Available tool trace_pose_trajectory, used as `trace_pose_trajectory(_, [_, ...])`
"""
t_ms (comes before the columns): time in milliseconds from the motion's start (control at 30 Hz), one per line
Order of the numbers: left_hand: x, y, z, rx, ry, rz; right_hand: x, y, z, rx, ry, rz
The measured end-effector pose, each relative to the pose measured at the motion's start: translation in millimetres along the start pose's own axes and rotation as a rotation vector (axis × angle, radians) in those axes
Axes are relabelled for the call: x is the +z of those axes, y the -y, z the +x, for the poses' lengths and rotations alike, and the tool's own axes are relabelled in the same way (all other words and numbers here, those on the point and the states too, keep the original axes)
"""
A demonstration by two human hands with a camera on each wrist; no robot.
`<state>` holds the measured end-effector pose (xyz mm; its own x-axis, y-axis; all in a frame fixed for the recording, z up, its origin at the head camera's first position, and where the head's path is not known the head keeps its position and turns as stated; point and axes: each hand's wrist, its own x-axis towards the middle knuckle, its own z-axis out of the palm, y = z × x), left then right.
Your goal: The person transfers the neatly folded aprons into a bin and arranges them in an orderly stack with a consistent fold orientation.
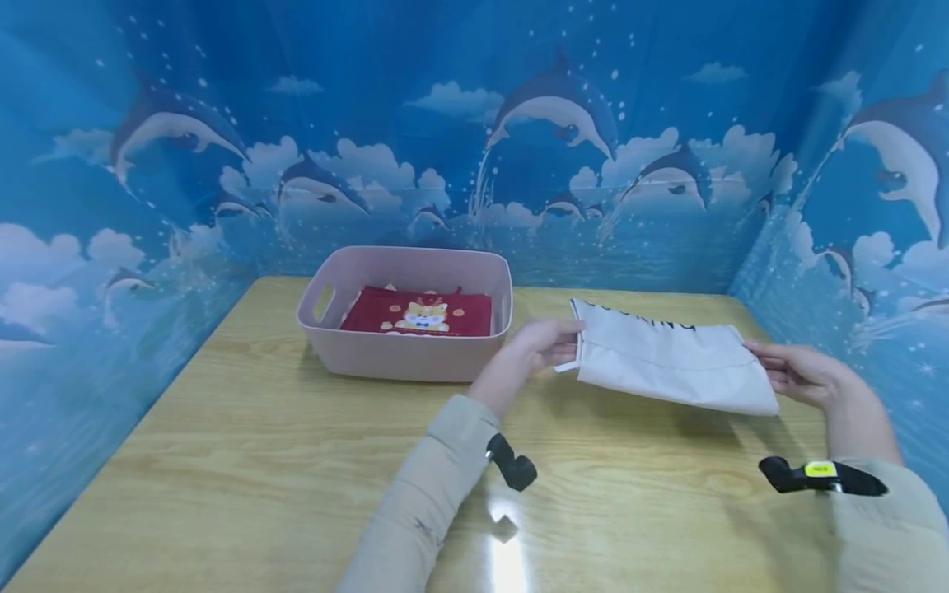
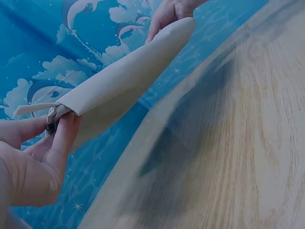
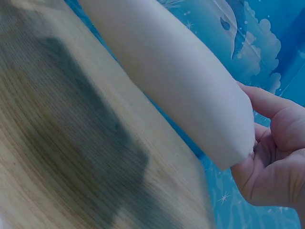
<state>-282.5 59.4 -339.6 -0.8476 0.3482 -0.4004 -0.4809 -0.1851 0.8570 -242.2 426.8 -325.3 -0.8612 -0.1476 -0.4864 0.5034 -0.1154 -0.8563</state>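
Observation:
A folded white canvas bag (image 1: 670, 358) with black lettering along its far edge is held above the table, its shadow falling below. At its left end, near a short strap, my left hand (image 1: 544, 342) pinches the folded layers between thumb and fingers, as the left wrist view also shows at the hand (image 2: 40, 157). The opposite end is pinched by my right hand (image 1: 804, 375); in the right wrist view that hand (image 3: 276, 148) grips the bag's corner (image 3: 228, 138). Some fingertips are hidden behind the fabric.
A pink plastic basket (image 1: 400, 358) with side handle holes stands at the back, left of the bag. Inside lies a red cloth item (image 1: 359, 313) with a cartoon animal print. Dolphin-patterned curtains (image 1: 445, 123) enclose the wooden table (image 1: 245, 461) at the back and sides.

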Motion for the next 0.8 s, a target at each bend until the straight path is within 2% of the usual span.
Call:
trace_pose_trajectory(167, [2.8,-9.6,-7.1,0.004,0.005,0.024,1,4,-3.4,-0.024,-0.016,0.019])
trace_pose_trajectory(433, [3.0,-26.6,-18.7,-0.005,0.008,0.039,8,9,-6.4,-0.055,0.027,0.047])
trace_pose_trajectory(600, [-1.8,-38.5,-25.8,0.001,0.013,0.068,18,15,-8.5,-0.06,0.043,0.064])
trace_pose_trajectory(800, [-12.7,-50.8,-33.3,0.043,0.014,0.095,29,23,-10.0,-0.092,0.123,0.105])
